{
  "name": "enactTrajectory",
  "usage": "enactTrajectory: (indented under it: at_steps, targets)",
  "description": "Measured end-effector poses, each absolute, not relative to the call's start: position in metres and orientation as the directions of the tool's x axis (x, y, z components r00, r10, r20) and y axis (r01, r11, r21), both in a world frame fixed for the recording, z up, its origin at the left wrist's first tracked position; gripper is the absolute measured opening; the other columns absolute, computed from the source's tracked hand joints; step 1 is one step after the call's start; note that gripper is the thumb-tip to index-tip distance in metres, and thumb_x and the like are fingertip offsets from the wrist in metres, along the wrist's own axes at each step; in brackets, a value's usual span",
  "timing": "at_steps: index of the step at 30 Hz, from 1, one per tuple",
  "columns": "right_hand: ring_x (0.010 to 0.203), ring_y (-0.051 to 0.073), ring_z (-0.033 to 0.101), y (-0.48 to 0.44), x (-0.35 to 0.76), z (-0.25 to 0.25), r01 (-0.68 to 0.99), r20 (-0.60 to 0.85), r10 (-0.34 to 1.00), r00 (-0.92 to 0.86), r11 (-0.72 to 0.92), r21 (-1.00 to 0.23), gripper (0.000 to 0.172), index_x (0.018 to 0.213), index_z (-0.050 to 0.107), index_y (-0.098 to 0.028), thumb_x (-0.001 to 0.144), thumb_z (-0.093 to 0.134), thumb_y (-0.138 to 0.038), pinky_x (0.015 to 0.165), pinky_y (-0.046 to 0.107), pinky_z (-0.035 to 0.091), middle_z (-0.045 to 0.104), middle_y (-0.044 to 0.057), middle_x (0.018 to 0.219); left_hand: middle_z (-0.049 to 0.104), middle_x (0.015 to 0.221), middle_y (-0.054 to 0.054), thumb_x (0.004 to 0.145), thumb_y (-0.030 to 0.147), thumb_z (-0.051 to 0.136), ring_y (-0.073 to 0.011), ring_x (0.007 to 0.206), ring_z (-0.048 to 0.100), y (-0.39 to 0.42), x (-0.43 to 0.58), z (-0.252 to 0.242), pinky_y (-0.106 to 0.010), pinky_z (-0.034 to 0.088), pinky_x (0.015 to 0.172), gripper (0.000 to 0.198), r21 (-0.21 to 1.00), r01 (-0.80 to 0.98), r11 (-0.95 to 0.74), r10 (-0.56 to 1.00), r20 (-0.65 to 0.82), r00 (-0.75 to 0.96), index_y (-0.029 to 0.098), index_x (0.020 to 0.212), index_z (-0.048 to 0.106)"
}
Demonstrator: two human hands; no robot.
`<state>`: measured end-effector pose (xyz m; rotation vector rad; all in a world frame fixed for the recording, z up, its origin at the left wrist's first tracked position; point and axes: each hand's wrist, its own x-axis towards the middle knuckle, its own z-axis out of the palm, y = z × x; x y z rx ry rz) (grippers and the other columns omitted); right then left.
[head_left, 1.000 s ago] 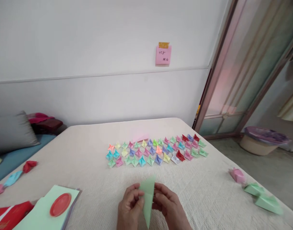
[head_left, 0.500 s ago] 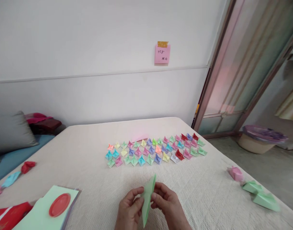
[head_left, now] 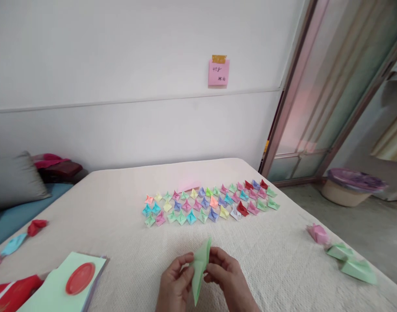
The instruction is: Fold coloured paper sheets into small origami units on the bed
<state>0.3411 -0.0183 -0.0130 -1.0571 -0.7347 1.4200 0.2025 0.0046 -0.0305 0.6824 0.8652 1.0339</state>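
Note:
A folded piece of light green paper (head_left: pixel 200 269) stands on edge between my two hands, low in the head view. My left hand (head_left: pixel 176 284) pinches its left side between thumb and fingers. On the other side, the fingers and thumb of my right hand (head_left: pixel 227 274) are closed on the paper's right edge. Beyond the hands, several rows of small folded paper shapes (head_left: pixel 191 216) in many colours lie on the cream bedcover (head_left: pixel 133 253). The fingertips behind the paper are partly hidden.
To the left lie a stack of green paper (head_left: pixel 53 281) with a red round lid (head_left: pixel 80 278) and a red packet (head_left: pixel 14 291). Larger folded papers (head_left: pixel 357 268) rest near the right edge. A pink note (head_left: pixel 218 73) is taped to the wall; a lidded tub (head_left: pixel 344 190) stands on the floor.
The green paper has turned slightly in my hands, showing a little more of its left face. Both hands keep nearly the same place and grip.

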Motion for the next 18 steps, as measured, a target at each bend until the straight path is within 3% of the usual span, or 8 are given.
enactTrajectory:
  at_steps: [5,11,14,18]
  targets:
    - [0.061,0.014,0.058,-0.019,0.341,-0.016,-0.439,-0.270,0.960,0.075,-0.211,-0.873,0.020,0.079,0.066,-0.016,0.063,0.055,-0.012,0.056,0.024,0.043,0.066,0.002,0.072,0.059,0.114,-0.013,0.067,0.041,0.073,-0.0204,0.078,0.062,0.005,0.198,-0.039,-0.029,0.049,0.069,0.027,0.991,-0.107,0.076,0.974,-0.051,0.221,0.015,0.073,0.068]
    - [0.050,0.011,0.052,-0.018,0.341,-0.022,-0.454,-0.358,0.925,0.125,-0.268,-0.850,0.012,0.072,0.064,-0.017,0.062,0.060,-0.019,0.050,0.022,0.041,0.060,-0.003,0.057,0.062,0.109,-0.014,0.074,0.045,0.061,-0.0260,0.091,0.061,-0.002,0.204,-0.047,-0.030,0.049,0.075,0.027,0.978,0.145,-0.147,0.978,0.121,0.171,0.019,0.068,0.062]
    - [0.048,0.010,0.050,-0.015,0.341,-0.028,-0.347,-0.329,0.930,0.165,-0.258,-0.902,0.009,0.068,0.063,-0.017,0.059,0.062,-0.020,0.045,0.020,0.037,0.059,-0.003,0.057,0.061,0.116,-0.015,0.075,0.042,0.059,-0.0267,0.094,0.062,-0.003,0.205,-0.049,-0.032,0.049,0.079,0.023,0.967,0.205,-0.149,0.975,0.109,0.194,0.020,0.075,0.062]
    - [0.047,0.011,0.048,-0.014,0.339,-0.036,-0.067,-0.185,0.954,0.234,-0.175,-0.982,0.006,0.065,0.061,-0.017,0.061,0.056,-0.017,0.043,0.021,0.036,0.055,-0.004,0.053,0.057,0.128,-0.015,0.069,0.041,0.065,-0.0308,0.110,0.057,-0.002,0.203,-0.039,-0.035,0.044,0.091,0.027,0.964,0.257,-0.061,0.958,-0.016,0.287,0.021,0.086,0.060]
